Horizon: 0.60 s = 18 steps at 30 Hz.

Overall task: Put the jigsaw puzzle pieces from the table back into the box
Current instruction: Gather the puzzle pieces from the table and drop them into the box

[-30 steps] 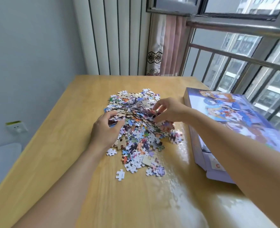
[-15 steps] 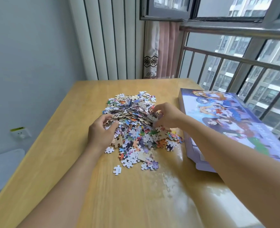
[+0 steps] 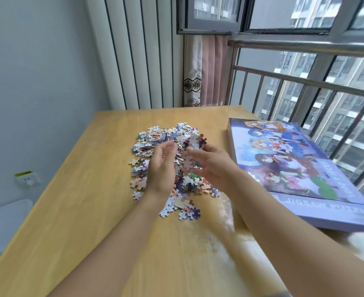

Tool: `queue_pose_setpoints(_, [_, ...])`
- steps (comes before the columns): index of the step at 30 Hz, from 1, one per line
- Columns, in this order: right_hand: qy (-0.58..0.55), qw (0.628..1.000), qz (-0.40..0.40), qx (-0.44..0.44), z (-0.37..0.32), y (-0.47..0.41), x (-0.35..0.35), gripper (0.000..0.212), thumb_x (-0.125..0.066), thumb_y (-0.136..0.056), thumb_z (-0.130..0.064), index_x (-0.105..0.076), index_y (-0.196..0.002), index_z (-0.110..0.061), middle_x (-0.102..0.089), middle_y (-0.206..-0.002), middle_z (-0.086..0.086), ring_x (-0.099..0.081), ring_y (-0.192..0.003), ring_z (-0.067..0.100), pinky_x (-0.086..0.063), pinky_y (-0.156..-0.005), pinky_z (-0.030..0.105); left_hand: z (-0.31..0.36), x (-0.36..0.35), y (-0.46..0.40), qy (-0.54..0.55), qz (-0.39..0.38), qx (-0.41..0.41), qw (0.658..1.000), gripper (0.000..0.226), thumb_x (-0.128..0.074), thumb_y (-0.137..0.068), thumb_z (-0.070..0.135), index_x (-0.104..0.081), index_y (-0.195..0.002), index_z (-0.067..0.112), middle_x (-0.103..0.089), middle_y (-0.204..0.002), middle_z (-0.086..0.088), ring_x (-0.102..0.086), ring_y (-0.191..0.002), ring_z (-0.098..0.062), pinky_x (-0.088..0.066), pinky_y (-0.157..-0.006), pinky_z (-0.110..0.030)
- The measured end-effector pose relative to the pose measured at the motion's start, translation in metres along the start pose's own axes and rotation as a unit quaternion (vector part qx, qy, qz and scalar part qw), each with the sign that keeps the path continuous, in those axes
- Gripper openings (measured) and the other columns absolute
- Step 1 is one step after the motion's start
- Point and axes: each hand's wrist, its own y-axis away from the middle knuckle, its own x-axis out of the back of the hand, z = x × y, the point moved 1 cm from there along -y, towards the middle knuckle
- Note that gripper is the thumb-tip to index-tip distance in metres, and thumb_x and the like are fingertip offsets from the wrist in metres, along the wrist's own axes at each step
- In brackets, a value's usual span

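Observation:
A heap of colourful jigsaw puzzle pieces lies in the middle of the wooden table. My left hand and my right hand are raised just above the heap, palms facing each other. A clump of pieces is pressed between them, and some of it sticks up past my right fingers. The purple puzzle box, with a cartoon picture on its lid, lies at the table's right side with the lid on top.
A window with a metal railing runs along the right behind the box. A pink curtain hangs at the far corner. A wall socket and a white object sit left of the table's edge.
Both hands were pressed into the heap from either side. They have come together and lifted off the table with a clump of pieces between them.

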Motion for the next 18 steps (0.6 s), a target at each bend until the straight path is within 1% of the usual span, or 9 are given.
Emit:
queue_pose_setpoints(4, [0.008, 0.998, -0.007, 0.065, 0.024, 0.006, -0.004, 0.011, -0.068, -0.092, -0.001, -0.066, -0.103, -0.003, -0.073, -0.082, 0.008, -0.068, -0.066, 0.017, -0.054, -0.055, 0.027, -0.016, -0.017, 0.007, 0.052, 0.007, 0.059, 0.997, 0.070, -0.035, -0.085, 0.081, -0.058, -0.133, 0.035, -0.058, -0.138, 0.008, -0.056, -0.127, -0.020, -0.046, -0.107, -0.054])
queue_pose_setpoints(6, [0.071, 0.993, 0.010, 0.097, 0.034, 0.005, -0.001, 0.017, -0.070, -0.092, -0.005, -0.067, -0.109, -0.005, -0.074, -0.081, 0.006, -0.068, -0.064, 0.014, -0.051, -0.053, 0.025, -0.018, -0.018, 0.010, 0.046, 0.005, 0.049, 0.998, 0.071, -0.026, -0.088, 0.082, -0.057, -0.135, 0.038, -0.054, -0.143, 0.009, -0.051, -0.131, -0.014, -0.044, -0.106, -0.041])
queue_pose_setpoints(8, [0.147, 0.981, 0.022, 0.122, 0.043, 0.003, 0.001, 0.025, -0.074, -0.090, -0.010, -0.066, -0.114, -0.007, -0.074, -0.089, 0.013, -0.067, -0.067, 0.017, -0.052, -0.055, 0.029, -0.020, -0.017, 0.012, 0.021, 0.004, 0.016, 1.000, 0.065, -0.020, -0.097, 0.066, -0.054, -0.140, 0.032, -0.051, -0.143, 0.011, -0.046, -0.131, -0.004, -0.037, -0.106, -0.024])
queue_pose_setpoints(9, [0.178, 0.974, 0.026, 0.135, 0.047, 0.003, 0.002, 0.026, -0.075, -0.089, -0.010, -0.066, -0.114, -0.008, -0.074, -0.093, 0.014, -0.067, -0.070, 0.017, -0.054, -0.058, 0.030, -0.021, -0.015, 0.013, 0.013, 0.004, 0.005, 1.000, 0.061, -0.019, -0.100, 0.060, -0.054, -0.141, 0.031, -0.052, -0.141, 0.011, -0.047, -0.128, -0.001, -0.036, -0.105, -0.020])
queue_pose_setpoints(11, [0.240, 0.955, 0.040, 0.168, 0.052, 0.003, 0.004, 0.026, -0.078, -0.087, -0.010, -0.067, -0.110, -0.011, -0.074, -0.092, 0.005, -0.067, -0.074, 0.005, -0.054, -0.066, 0.022, -0.025, -0.014, 0.014, 0.017, -0.006, 0.006, 1.000, 0.057, -0.019, -0.104, 0.053, -0.053, -0.142, 0.028, -0.055, -0.136, 0.011, -0.051, -0.120, 0.005, -0.040, -0.101, -0.013])
queue_pose_setpoints(14, [0.339, 0.916, 0.048, 0.210, 0.054, 0.007, 0.005, 0.034, -0.079, -0.085, -0.014, -0.068, -0.116, -0.014, -0.070, -0.104, -0.007, -0.063, -0.089, -0.008, -0.044, -0.076, 0.003, -0.025, -0.015, 0.015, 0.015, -0.017, 0.016, 1.000, 0.056, -0.020, -0.105, 0.049, -0.050, -0.143, 0.023, -0.057, -0.136, 0.007, -0.050, -0.113, 0.013, -0.040, -0.087, 0.000])
queue_pose_setpoints(15, [0.368, 0.902, 0.049, 0.219, 0.055, 0.007, 0.006, 0.035, -0.079, -0.085, -0.016, -0.068, -0.119, -0.016, -0.070, -0.106, -0.009, -0.063, -0.094, -0.006, -0.042, -0.076, 0.002, -0.025, -0.015, 0.015, 0.018, -0.021, 0.014, 1.000, 0.058, -0.021, -0.103, 0.051, -0.050, -0.144, 0.022, -0.057, -0.137, 0.008, -0.050, -0.113, 0.013, -0.040, -0.094, -0.003])
queue_pose_setpoints(17, [0.403, 0.885, 0.048, 0.227, 0.058, 0.006, 0.007, 0.039, -0.079, -0.085, -0.019, -0.068, -0.122, -0.019, -0.071, -0.109, -0.011, -0.064, -0.098, -0.001, -0.042, -0.074, 0.003, -0.024, -0.015, 0.017, 0.027, -0.026, 0.009, 0.999, 0.068, -0.023, -0.095, 0.060, -0.049, -0.145, 0.022, -0.057, -0.139, 0.007, -0.051, -0.121, 0.005, -0.038, -0.113, -0.024])
queue_pose_setpoints(18, [0.413, 0.879, 0.048, 0.232, 0.060, 0.006, 0.007, 0.040, -0.078, -0.085, -0.019, -0.067, -0.123, -0.020, -0.071, -0.110, -0.011, -0.064, -0.097, 0.000, -0.042, -0.074, 0.006, -0.025, -0.014, 0.017, 0.029, -0.027, 0.012, 0.999, 0.072, -0.024, -0.091, 0.064, -0.049, -0.145, 0.023, -0.057, -0.140, 0.006, -0.051, -0.126, 0.000, -0.036, -0.116, -0.032])
